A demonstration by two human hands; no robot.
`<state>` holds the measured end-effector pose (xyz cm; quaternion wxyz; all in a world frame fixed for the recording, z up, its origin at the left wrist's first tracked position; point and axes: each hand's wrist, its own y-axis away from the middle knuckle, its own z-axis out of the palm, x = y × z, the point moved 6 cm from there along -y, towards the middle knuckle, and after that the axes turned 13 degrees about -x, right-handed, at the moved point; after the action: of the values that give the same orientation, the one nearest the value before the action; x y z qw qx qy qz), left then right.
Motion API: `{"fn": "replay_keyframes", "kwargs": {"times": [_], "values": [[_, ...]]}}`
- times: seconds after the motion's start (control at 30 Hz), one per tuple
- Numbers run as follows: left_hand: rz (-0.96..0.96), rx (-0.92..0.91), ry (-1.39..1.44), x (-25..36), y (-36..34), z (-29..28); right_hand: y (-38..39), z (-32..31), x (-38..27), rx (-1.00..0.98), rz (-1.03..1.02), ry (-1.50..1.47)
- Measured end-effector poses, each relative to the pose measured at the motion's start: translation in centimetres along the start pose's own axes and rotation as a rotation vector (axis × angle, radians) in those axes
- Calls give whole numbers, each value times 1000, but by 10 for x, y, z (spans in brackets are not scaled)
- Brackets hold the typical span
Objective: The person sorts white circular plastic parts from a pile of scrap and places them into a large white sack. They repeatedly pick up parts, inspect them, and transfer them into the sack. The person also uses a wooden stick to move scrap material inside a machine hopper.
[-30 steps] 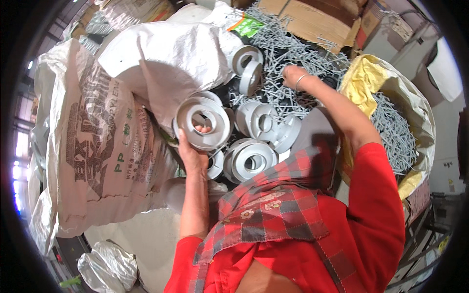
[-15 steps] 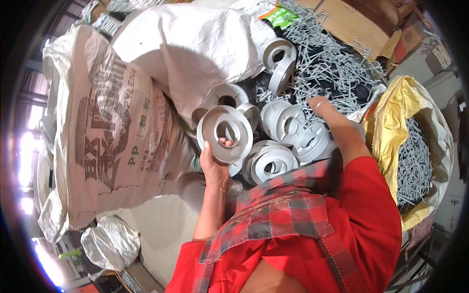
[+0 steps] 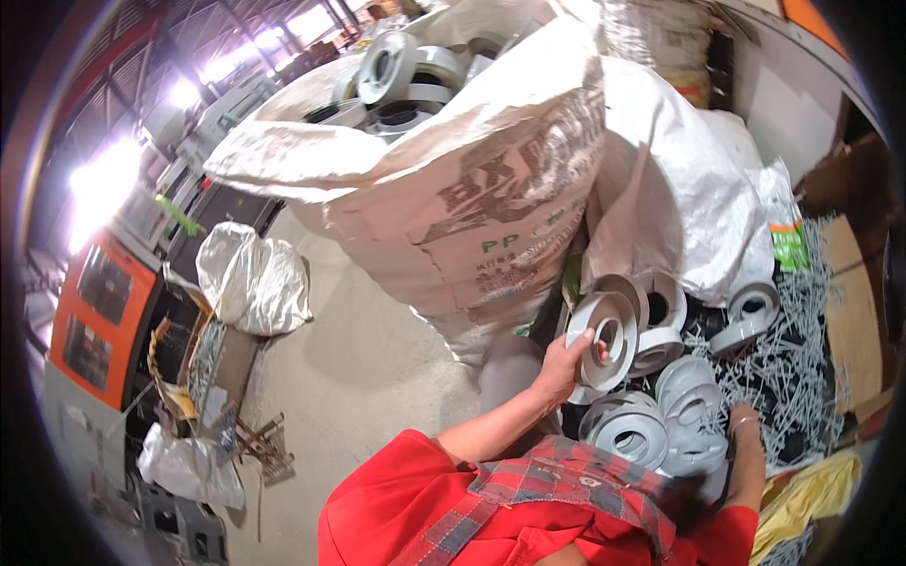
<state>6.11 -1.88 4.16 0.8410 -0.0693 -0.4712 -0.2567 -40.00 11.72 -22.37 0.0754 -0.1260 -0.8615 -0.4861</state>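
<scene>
Your left hand (image 3: 562, 372) grips a gray ring (image 3: 607, 375) just right of the printed sack (image 3: 453, 236); farther right of it, your right hand (image 3: 744, 421), grip unclear, is nearer the gray pins (image 3: 791, 351).

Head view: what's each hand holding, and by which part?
The left hand holds a gray ring by the left side of its rim. Whether the right hand holds anything can't be told.

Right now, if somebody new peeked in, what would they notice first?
Probably the big white sack in the upper middle, its open top showing heaped gray rings. Next, the left hand, holding one ring right of centre. An orange and gray machine stands at the far left.
</scene>
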Motion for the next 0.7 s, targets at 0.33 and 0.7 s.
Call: {"fn": "replay_keyframes", "kwargs": {"times": [0.33,0.7], "values": [[-8,2,-14,2,-5,-6,35,-19,12,423,180,112],[-71,-240,-164,-18,-1,47,175,-121,0,738,-422,-1823]]}}
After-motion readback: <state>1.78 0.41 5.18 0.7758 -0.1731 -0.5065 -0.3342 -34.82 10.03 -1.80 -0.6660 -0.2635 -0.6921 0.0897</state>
